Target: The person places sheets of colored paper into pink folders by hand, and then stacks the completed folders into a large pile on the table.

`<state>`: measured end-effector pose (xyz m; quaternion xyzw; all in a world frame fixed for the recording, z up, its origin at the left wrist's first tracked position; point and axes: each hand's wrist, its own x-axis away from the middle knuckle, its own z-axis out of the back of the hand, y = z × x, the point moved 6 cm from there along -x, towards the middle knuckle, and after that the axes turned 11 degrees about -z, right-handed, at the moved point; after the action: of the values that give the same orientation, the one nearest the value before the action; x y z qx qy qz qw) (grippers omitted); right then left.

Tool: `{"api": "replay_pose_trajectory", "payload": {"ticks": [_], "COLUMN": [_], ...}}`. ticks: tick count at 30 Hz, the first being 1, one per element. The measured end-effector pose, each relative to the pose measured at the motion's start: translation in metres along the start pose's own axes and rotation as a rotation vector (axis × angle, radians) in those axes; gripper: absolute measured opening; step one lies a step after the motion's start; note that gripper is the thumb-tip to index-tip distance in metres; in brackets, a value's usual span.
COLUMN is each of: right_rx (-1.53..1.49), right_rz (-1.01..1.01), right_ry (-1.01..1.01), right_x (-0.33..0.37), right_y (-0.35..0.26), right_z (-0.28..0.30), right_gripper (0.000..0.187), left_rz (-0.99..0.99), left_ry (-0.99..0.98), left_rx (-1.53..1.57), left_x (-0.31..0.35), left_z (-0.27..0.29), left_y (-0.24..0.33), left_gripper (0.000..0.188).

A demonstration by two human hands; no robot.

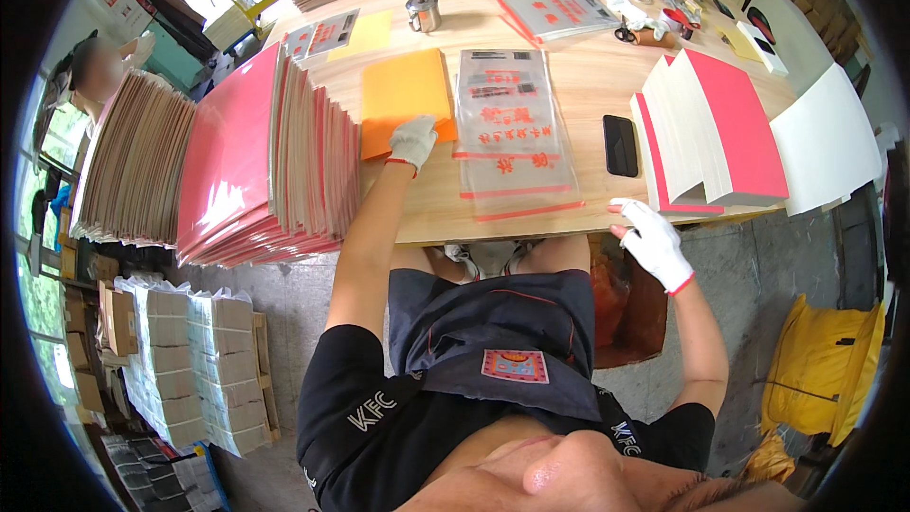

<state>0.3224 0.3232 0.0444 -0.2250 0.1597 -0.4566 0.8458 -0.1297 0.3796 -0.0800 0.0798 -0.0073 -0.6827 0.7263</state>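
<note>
My left hand (pixel 414 143), in a white glove with a red cuff, is at the near edge of a stack of orange sheets (pixel 403 85). Its fingers are curled in against the top sheet, and their tips are hard to make out. Just right of the stack lie clear plastic bags (pixel 512 123) with red print and red edge strips. Beyond the table's near edge, at the right, my right hand (pixel 654 245) is in a white glove with bare fingertips. Its fingers are apart and hold nothing. The closest thing to it is a pink-covered block of paper (pixel 730 123).
Tall stacks of bagged pink packs (pixel 227 152) line the table's left side. A black phone (pixel 621 145) lies beside the pink block. Farther back are a metal mug (pixel 423 13), more printed bags (pixel 559 11) and a tape roll (pixel 654 38). A person (pixel 95 71) is at far left.
</note>
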Motion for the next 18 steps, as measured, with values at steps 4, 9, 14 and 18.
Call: {"api": "replay_pose_trajectory", "payload": {"ticks": [4, 9, 14, 18], "right_rx": [-0.037, -0.104, 0.085, 0.525], "right_rz": [0.026, -0.175, -0.348, -0.690], "right_ry": [0.121, 0.272, 0.565, 0.325], "right_x": [0.000, 0.004, 0.005, -0.007], "right_y": [0.002, 0.030, 0.094, 0.119], "right_z": [0.044, 0.113, 0.188, 0.194], "right_gripper": [0.030, 0.027, 0.033, 0.069], "left_rz": [0.013, 0.082, 0.013, 0.061], "left_ry": [0.128, 0.099, -0.045, 0.023], "left_rx": [0.051, 0.092, 0.158, 0.309], "left_x": [0.005, 0.013, 0.017, 0.020], "left_z": [0.000, 0.013, -0.009, 0.002], "left_y": [-0.005, 0.013, -0.001, -0.013], "left_gripper": [0.021, 0.019, 0.024, 0.023]}}
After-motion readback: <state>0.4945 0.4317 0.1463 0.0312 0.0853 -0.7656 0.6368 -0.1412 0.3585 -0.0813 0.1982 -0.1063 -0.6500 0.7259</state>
